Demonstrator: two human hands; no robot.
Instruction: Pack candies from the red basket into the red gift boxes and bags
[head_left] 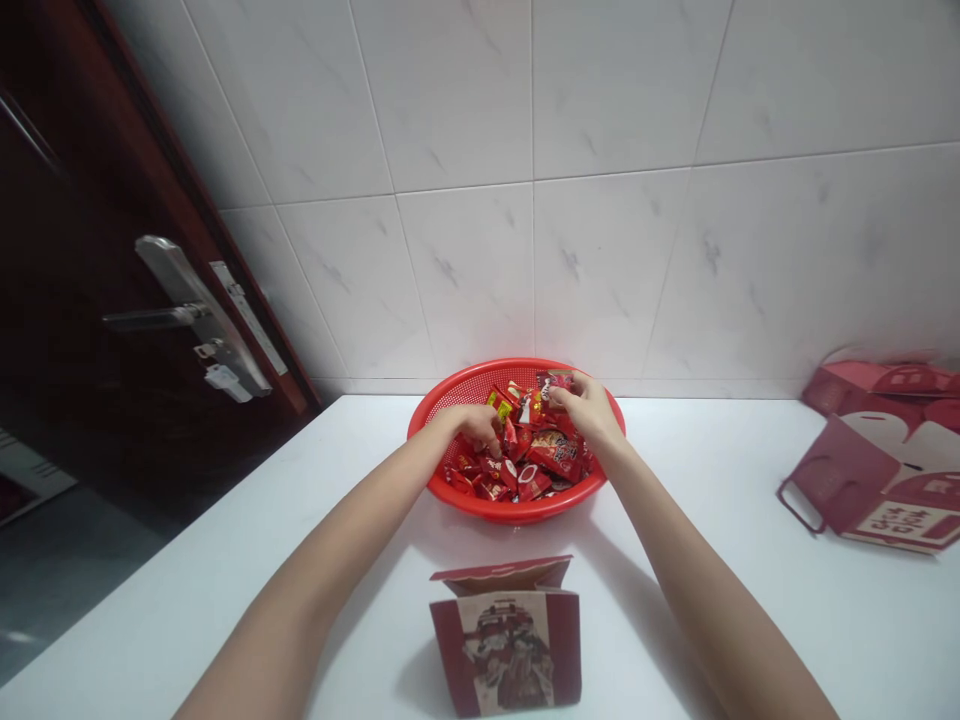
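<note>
A red plastic basket stands on the white table against the tiled wall and holds many red-wrapped sweets. My left hand reaches into its left side, fingers bent down among the wrappers; what they grip, if anything, is hidden. At the basket's upper right, my right hand pinches a small dark red packet between thumb and fingers. In front of the basket, near the bottom of the view, a dark red printed gift box stands upright with its top open.
Flattened or partly folded red gift boxes lie at the right of the white table. A dark red door with a metal handle and keys is at the left. The tiled wall rises behind.
</note>
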